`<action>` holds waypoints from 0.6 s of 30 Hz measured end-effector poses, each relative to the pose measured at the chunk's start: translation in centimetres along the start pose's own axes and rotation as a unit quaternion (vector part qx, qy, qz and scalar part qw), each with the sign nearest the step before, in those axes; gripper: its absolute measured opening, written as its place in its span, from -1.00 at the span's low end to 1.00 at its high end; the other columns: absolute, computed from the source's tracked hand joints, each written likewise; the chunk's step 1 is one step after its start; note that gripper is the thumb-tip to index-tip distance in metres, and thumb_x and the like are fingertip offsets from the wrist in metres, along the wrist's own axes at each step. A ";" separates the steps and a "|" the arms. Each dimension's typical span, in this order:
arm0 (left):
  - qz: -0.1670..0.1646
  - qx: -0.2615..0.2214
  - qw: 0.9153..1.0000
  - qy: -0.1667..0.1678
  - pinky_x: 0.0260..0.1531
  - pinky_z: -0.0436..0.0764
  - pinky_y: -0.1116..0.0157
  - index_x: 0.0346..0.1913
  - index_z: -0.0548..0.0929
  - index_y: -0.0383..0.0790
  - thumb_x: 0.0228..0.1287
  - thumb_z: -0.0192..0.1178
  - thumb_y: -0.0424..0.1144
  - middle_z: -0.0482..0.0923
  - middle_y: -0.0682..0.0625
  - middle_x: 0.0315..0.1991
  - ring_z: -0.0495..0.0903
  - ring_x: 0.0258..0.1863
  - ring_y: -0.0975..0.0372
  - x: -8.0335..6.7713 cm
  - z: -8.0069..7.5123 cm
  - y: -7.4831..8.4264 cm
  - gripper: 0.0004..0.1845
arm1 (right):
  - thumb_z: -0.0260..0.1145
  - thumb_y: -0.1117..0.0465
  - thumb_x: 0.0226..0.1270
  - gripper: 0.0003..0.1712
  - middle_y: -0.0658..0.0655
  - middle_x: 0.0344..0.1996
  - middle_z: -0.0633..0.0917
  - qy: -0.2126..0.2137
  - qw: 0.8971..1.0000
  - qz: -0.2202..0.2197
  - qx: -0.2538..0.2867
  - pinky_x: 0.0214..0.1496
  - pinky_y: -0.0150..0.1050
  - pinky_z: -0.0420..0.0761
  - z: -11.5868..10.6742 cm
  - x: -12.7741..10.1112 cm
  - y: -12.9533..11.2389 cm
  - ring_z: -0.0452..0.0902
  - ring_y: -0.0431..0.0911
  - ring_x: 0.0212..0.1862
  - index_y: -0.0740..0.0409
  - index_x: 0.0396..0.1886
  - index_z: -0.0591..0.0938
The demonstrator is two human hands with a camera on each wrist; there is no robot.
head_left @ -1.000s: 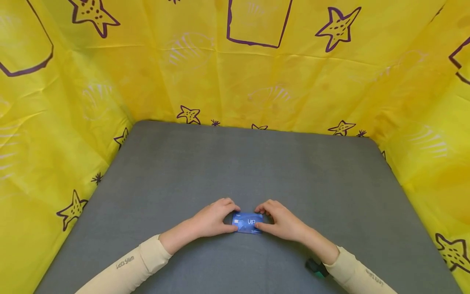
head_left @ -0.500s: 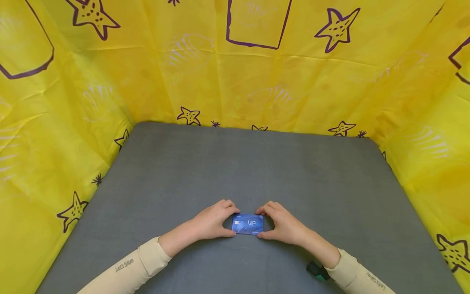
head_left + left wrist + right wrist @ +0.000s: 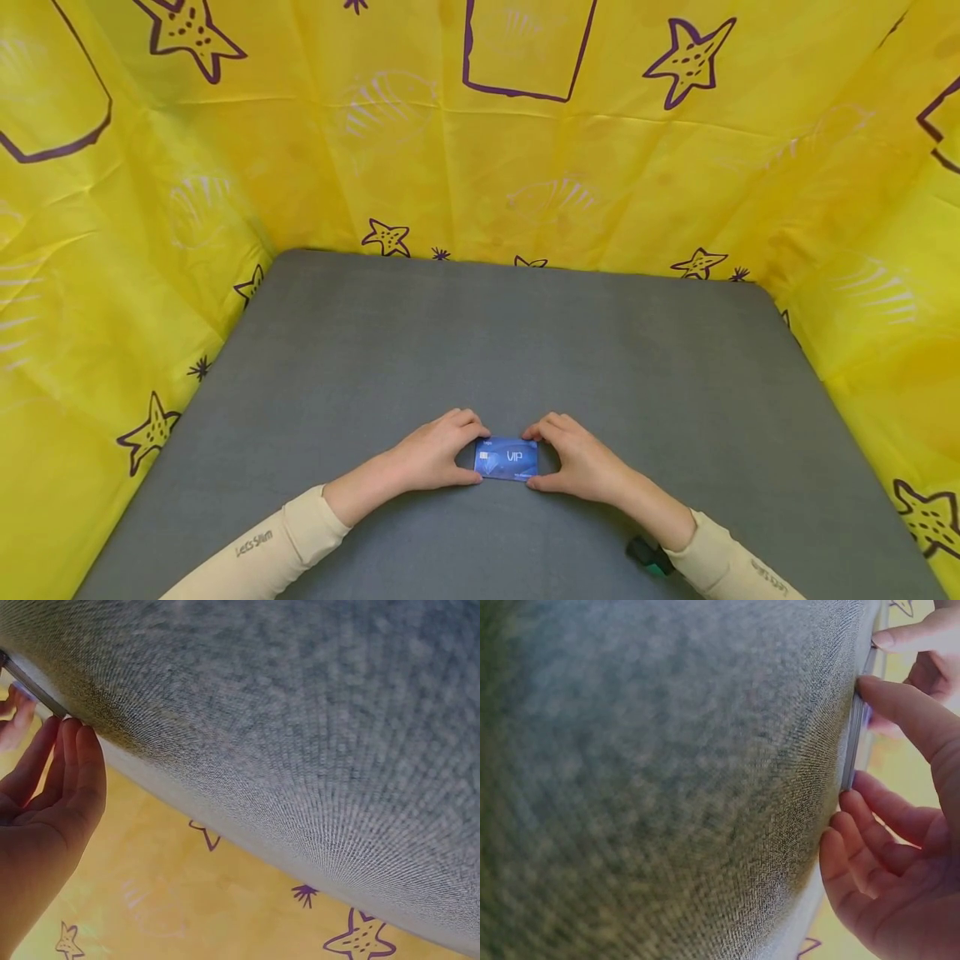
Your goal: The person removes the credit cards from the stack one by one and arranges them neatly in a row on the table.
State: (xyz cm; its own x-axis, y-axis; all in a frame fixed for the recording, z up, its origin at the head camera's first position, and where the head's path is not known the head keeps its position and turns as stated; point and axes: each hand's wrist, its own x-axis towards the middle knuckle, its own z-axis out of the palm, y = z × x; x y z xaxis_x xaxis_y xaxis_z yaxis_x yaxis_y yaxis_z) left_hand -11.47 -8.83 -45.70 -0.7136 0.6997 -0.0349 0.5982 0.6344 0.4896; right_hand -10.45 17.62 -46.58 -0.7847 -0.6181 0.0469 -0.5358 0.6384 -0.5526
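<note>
A blue card [image 3: 506, 459] lay flat on the grey tabletop [image 3: 510, 342], directly between the two hands. White letters reading "VIP" stood across its middle; smaller print at its upper left corner and along its lower edge was too small to read. In the right wrist view the card [image 3: 857, 735] showed only as a thin edge against the grey cloth.

The left hand [image 3: 432, 452] pinched the card's left short edge, forefinger curled to the far corner and thumb to the near corner. The right hand [image 3: 581, 458] pinched the right short edge the same way, fingers curled above and thumb below. Both hands rested on the tabletop, with the card touching their fingertips.

Behind the left hand a cream sleeve [image 3: 255, 554] bore the words "Lets Slim"; the right sleeve [image 3: 738, 571] carried similar lettering, not clear enough to read. Just beside the right wrist sat a small dark and green device [image 3: 647, 555].

Beyond the hands, and off to both sides, a yellow sheet [image 3: 480, 150] printed with purple-outlined starfish and shells walled in the tabletop.
</note>
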 end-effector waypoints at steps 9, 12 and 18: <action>0.003 0.004 1.000 0.004 -0.03 0.54 0.23 0.09 0.61 -0.19 0.08 0.45 -0.02 0.50 0.04 -0.04 0.45 -0.03 0.24 -0.1 0.0 0.0 -0.46 | 0.58 -0.07 -0.05 -0.42 -0.11 -0.14 0.56 0.011 0.999 -0.003 -0.031 0.01 -0.18 0.55 0.1 -0.1 -0.1 0.44 -0.21 -0.06 -0.01 -0.03 0.61; 0.005 0.005 1.000 0.006 -0.02 0.53 0.22 0.10 0.60 -0.18 0.08 0.45 -0.02 0.50 0.05 -0.03 0.46 -0.02 0.23 -0.1 0.0 -0.1 -0.46 | 0.58 -0.09 -0.06 -0.42 -0.11 -0.13 0.57 0.017 0.999 -0.005 -0.047 -0.02 -0.18 0.56 0.1 -0.2 -0.1 0.45 -0.21 -0.06 -0.02 -0.03 0.62; 0.012 0.004 1.000 0.013 -0.02 0.54 0.23 0.08 0.60 -0.18 0.07 0.46 -0.02 0.51 0.04 -0.03 0.47 -0.02 0.23 -0.1 0.1 -0.1 -0.46 | 0.59 -0.09 -0.09 -0.41 -0.11 -0.13 0.58 0.030 0.997 -0.015 -0.063 -0.06 -0.18 0.58 0.1 -0.3 -0.2 0.47 -0.21 -0.08 -0.02 -0.04 0.62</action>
State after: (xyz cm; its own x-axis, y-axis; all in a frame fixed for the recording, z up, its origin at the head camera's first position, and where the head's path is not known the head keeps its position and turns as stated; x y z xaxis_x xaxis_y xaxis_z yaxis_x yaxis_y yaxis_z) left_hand -11.44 -8.92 -45.86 -0.7084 0.7058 -0.0007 0.6180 0.6207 0.4825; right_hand -10.12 17.64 -46.58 -0.7826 -0.6122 0.1131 -0.5915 0.6746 -0.4416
